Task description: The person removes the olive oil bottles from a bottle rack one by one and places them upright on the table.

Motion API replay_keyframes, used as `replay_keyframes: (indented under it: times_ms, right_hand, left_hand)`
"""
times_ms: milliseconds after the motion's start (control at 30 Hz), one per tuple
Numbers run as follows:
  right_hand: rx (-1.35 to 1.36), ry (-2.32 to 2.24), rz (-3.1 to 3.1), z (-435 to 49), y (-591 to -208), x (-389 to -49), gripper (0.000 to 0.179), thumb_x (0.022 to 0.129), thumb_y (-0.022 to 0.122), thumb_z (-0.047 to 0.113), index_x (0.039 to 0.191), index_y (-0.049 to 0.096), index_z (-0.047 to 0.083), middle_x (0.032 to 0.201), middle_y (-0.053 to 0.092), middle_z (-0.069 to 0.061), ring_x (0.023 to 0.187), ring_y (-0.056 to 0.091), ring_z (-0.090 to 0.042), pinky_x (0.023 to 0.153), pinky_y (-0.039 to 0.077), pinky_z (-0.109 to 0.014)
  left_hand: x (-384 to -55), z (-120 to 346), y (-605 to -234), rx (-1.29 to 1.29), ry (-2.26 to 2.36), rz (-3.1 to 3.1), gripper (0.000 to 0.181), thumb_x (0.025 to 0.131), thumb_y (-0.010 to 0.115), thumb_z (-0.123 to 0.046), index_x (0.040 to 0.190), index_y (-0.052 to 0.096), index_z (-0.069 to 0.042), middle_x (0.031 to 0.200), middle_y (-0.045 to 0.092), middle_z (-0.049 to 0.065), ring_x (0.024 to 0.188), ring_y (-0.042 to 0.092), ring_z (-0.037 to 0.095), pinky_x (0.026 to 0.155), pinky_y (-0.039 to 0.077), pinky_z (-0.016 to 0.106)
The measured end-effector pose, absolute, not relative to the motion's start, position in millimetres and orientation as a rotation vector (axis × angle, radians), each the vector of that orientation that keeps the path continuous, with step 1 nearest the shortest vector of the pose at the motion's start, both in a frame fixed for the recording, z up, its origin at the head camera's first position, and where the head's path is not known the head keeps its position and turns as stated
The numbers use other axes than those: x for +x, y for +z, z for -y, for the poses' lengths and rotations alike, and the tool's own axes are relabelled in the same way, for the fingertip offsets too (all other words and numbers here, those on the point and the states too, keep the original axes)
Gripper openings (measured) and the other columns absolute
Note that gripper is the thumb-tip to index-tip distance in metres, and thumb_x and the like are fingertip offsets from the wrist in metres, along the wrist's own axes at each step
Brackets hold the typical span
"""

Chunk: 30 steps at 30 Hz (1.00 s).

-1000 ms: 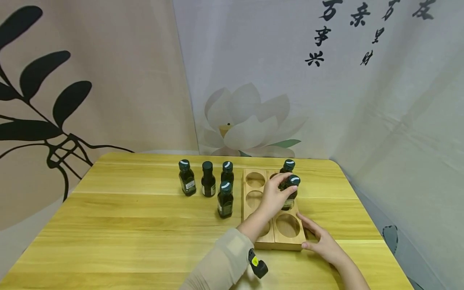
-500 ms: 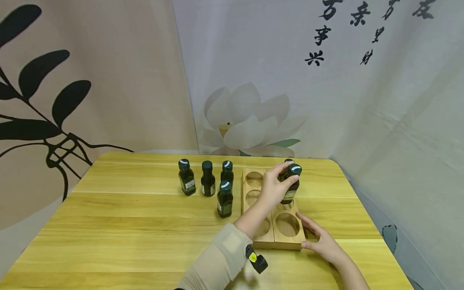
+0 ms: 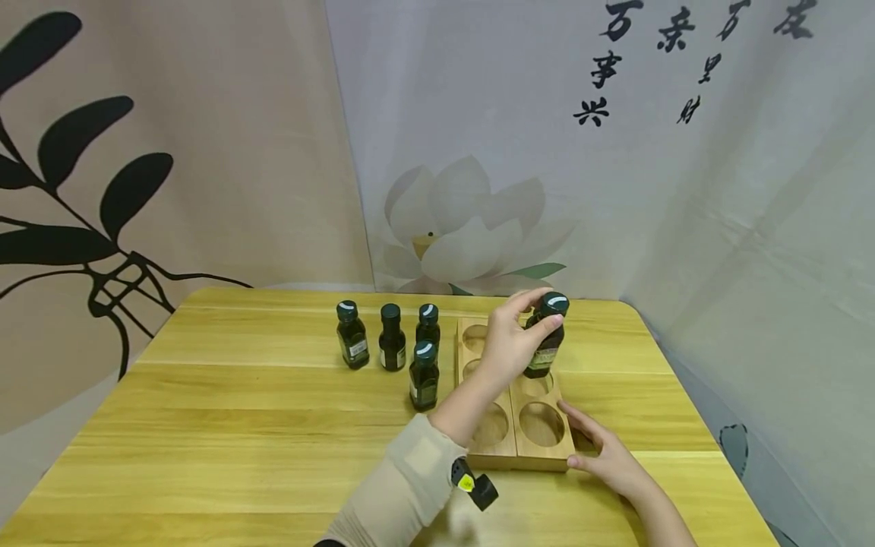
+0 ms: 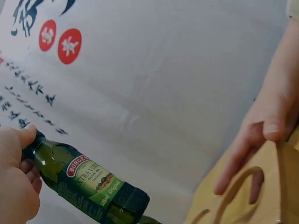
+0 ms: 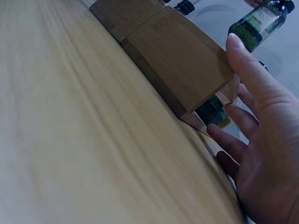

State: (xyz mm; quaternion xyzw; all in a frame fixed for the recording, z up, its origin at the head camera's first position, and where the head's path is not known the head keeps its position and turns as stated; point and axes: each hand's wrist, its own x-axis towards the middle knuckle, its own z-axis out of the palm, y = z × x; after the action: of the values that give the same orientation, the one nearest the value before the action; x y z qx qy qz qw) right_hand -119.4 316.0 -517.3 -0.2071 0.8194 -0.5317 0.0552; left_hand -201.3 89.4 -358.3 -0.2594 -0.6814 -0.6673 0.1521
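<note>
My left hand grips a small dark green olive oil bottle by its cap and neck, holding it above the right column of a wooden rack with round holes. In the left wrist view the bottle is tilted and its green label shows. My right hand touches the rack's right side near the front corner, fingers extended. Through the rack's open side in the right wrist view, a dark green bottle shows inside. In the head view, the held bottle and left hand cover the rack's far right part.
Left of the rack stand several similar bottles: one at the far left, a slimmer one, one behind and one in front. A printed cloth hangs behind the wooden table.
My left hand has lifted the bottle upward and away from the rack, and the bottle now hides the one behind it. The right hand stays at the rack's side.
</note>
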Motion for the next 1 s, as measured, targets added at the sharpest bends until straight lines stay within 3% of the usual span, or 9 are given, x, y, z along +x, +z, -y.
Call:
replay_keyframes:
  times_ms: [200, 400, 633, 1000]
  right_hand:
    - [-0.622, -1.611, -2.484, -315, -517, -119, 0.074, 0.087, 0.072, 0.013, 0.150, 0.033, 0.019, 0.151, 0.033, -0.010, 0.129, 0.037, -0.004, 0.100, 0.033, -0.023]
    - [-0.613, -1.581, -2.513, -315, -515, -118, 0.076, 0.086, 0.072, 0.013, 0.150, 0.033, 0.019, 0.151, 0.034, -0.010, 0.128, 0.037, -0.004, 0.101, 0.033, -0.034]
    - [-0.604, -1.603, -2.507, -314, -515, -118, 0.077, 0.085, 0.074, 0.012, 0.150, 0.034, 0.018, 0.150, 0.035, -0.010, 0.127, 0.038, -0.004, 0.100, 0.031, -0.021]
    - [-0.634, -1.617, -2.496, -315, -516, -117, 0.077, 0.085, 0.073, 0.011, 0.150, 0.033, 0.017, 0.150, 0.035, -0.012, 0.128, 0.039, -0.006, 0.100, 0.032, -0.021]
  left_hand:
    - [-197, -77, -343, -0.789, -1.861, 1.911, 0.035, 0.086, 0.072, -0.010, 0.120, 0.065, -0.004, 0.108, 0.065, 0.004, 0.100, 0.055, 0.013, 0.088, 0.046, 0.033]
    - [-192, -62, -330, -0.817, -1.857, 1.861, 0.035, 0.086, 0.073, -0.008, 0.120, 0.065, -0.002, 0.105, 0.064, 0.007, 0.099, 0.056, 0.016, 0.090, 0.046, 0.034]
    - [-187, -40, -317, -0.839, -1.808, 1.833, 0.035, 0.084, 0.074, -0.006, 0.118, 0.065, 0.001, 0.103, 0.065, 0.008, 0.096, 0.056, 0.016, 0.087, 0.046, 0.038]
    - [-184, -4, -303, -0.754, -1.741, 1.864, 0.034, 0.084, 0.075, -0.007, 0.116, 0.067, -0.002, 0.104, 0.065, 0.007, 0.093, 0.053, 0.018, 0.083, 0.044, 0.033]
